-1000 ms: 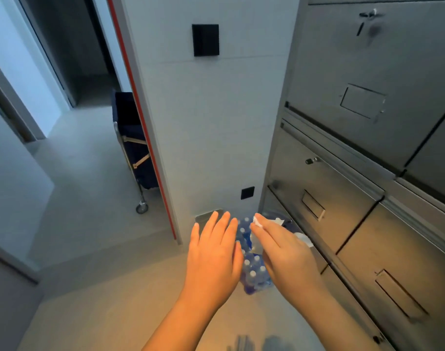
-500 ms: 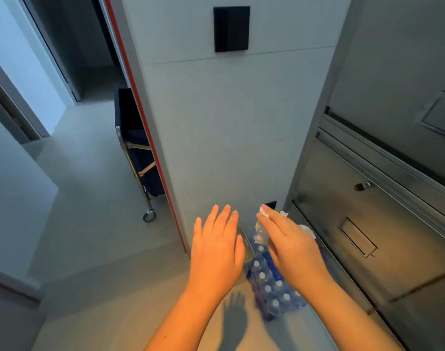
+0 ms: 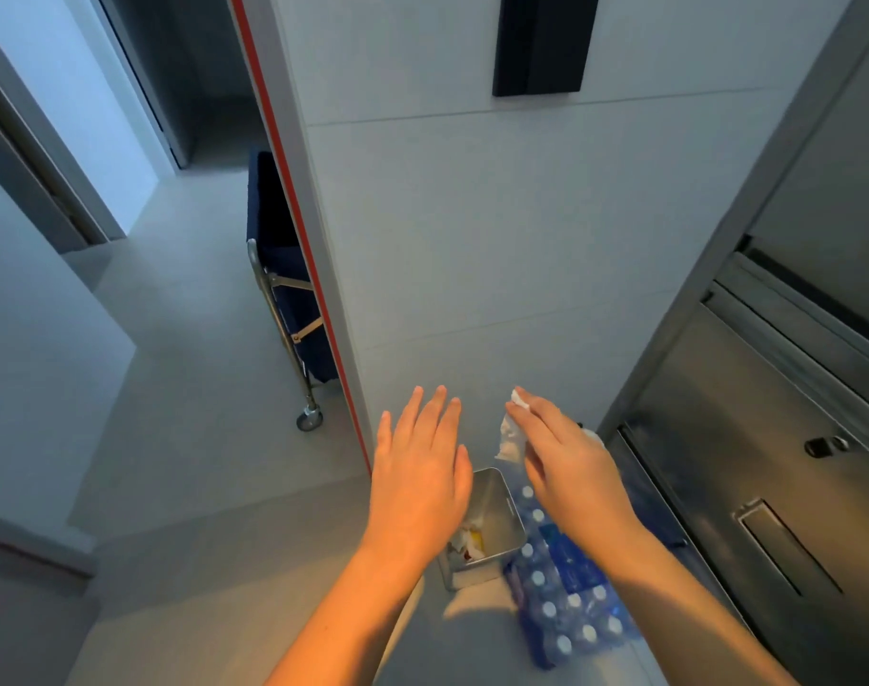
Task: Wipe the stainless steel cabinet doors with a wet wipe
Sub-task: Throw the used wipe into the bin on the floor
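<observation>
Now over a metal waste bin (image 3: 492,524) — our right hand (image 3: 571,475) pinches the crumpled wet wipe (image 3: 511,435), left hand (image 3: 420,475) spread empty — likely discarding.

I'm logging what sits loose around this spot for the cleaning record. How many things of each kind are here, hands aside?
Wet wipe, pinched in the right hand's fingers: 1
Metal bin, open, with scraps inside: 1
Wrapped pack of water bottles: 1
Wheeled cart, partly hidden behind the wall: 1
Total: 4
</observation>
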